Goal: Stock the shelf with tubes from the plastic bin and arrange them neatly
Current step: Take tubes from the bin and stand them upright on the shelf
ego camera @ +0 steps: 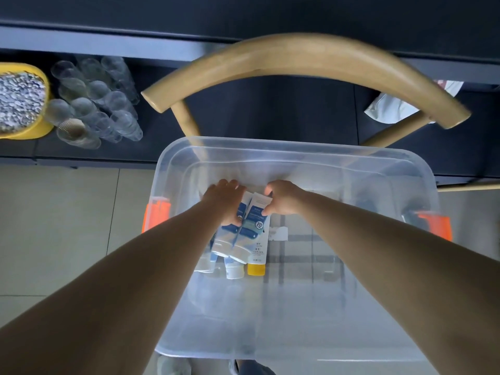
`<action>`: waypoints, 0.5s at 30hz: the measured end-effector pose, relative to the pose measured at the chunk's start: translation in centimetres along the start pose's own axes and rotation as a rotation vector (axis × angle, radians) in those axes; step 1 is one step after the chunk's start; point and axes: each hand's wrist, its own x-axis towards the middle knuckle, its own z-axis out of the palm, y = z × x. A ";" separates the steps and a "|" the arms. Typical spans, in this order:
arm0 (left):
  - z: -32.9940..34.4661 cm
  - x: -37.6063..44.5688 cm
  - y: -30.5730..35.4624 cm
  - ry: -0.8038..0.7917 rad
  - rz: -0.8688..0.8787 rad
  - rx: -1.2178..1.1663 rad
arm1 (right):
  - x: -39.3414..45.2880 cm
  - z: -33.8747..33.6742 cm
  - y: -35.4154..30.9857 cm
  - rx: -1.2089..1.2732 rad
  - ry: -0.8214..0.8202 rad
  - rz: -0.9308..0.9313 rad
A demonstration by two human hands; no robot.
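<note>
Inventory: one clear plastic bin [338, 169], one yellow-capped tube [258, 249], at least four white-capped tubes [224, 240], two hands [224, 197], one wooden chair [297, 52], one yellow basket [40, 109]

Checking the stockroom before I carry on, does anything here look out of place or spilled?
Nothing looks spilled or damaged. The clear plastic bin sits on a wooden chair rather than the floor. Both hands, left hand and right hand, grip tubes inside it.

At the upper left of my view sits a yellow tub [40, 123] of grey gravel, clear plastic cups [97, 101] stacked beside it. A wooden chair back [303, 54] arcs across the top, crumpled white packaging [389, 106] at upper right.
</note>
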 end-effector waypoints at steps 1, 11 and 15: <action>0.0 0.1 0.1 -0.021 0.000 0.015 | 0.0 0.0 -0.1 0.015 -0.002 0.013; -0.2 -0.6 0.6 -0.119 -0.008 0.059 | -1.0 0.1 0.1 0.272 0.002 0.109; -0.3 -1.4 0.3 -0.087 -0.029 0.047 | -1.1 0.7 0.2 0.359 -0.024 0.095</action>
